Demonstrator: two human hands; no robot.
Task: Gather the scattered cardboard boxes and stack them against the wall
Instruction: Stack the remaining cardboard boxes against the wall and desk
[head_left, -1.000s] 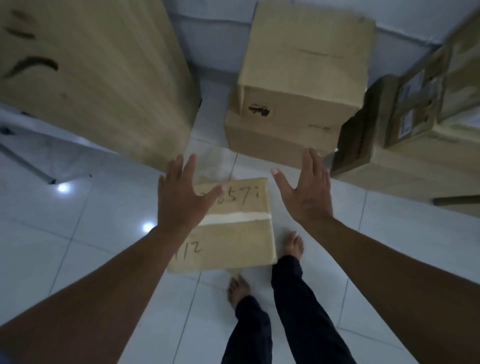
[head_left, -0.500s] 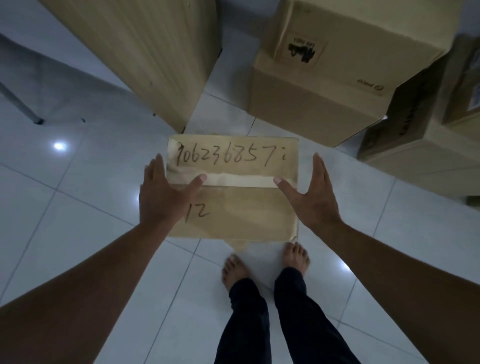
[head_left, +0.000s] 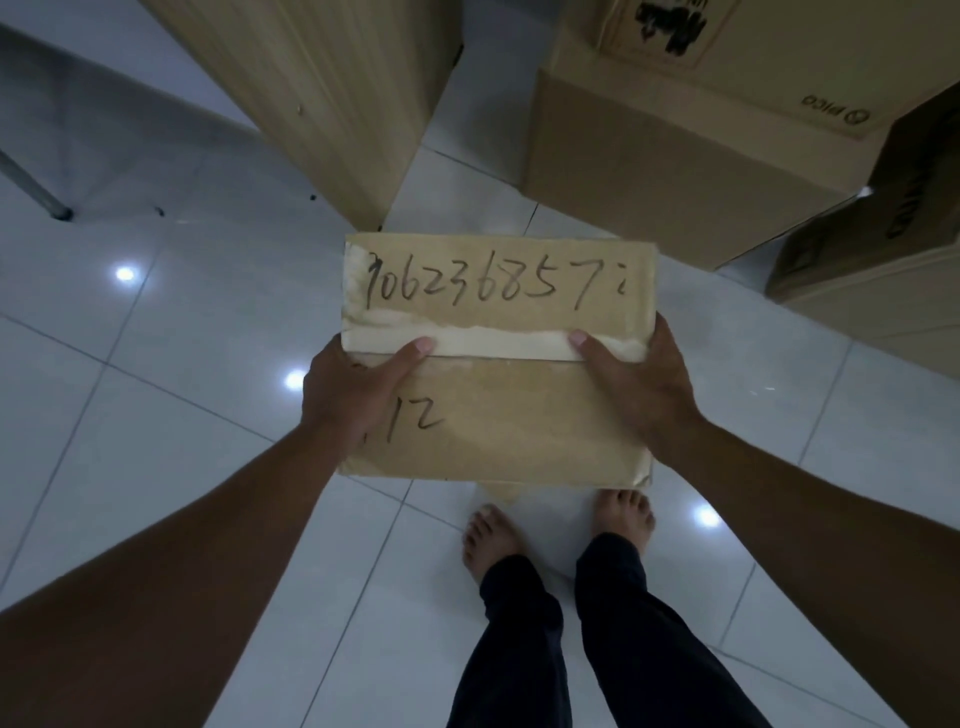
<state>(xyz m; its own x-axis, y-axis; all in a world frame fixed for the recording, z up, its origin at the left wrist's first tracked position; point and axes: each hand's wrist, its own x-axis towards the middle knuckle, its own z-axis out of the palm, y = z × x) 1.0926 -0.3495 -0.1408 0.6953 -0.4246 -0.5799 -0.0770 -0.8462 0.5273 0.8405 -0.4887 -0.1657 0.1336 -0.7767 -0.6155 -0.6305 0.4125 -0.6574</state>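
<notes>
A flat cardboard box (head_left: 514, 410) with handwritten digits and a pale tape strip across its top sits in front of my bare feet. My left hand (head_left: 348, 389) grips its left side, thumb pressed on the tape. My right hand (head_left: 641, 384) grips its right side the same way. Whether the box rests on the floor or is just off it, I cannot tell. Beyond it stands a stack of two larger cardboard boxes (head_left: 675, 156), the upper one printed with a black mark.
A tall wooden cabinet (head_left: 332, 98) stands at the upper left, close to the box's far edge. More cardboard boxes (head_left: 883, 249) crowd the right. A metal leg (head_left: 36, 187) touches the glossy tiled floor (head_left: 171, 322) at far left.
Both hands, spread open above the box a second ago, have come down and closed on its two sides. My view has tilted down and nearer to the box.
</notes>
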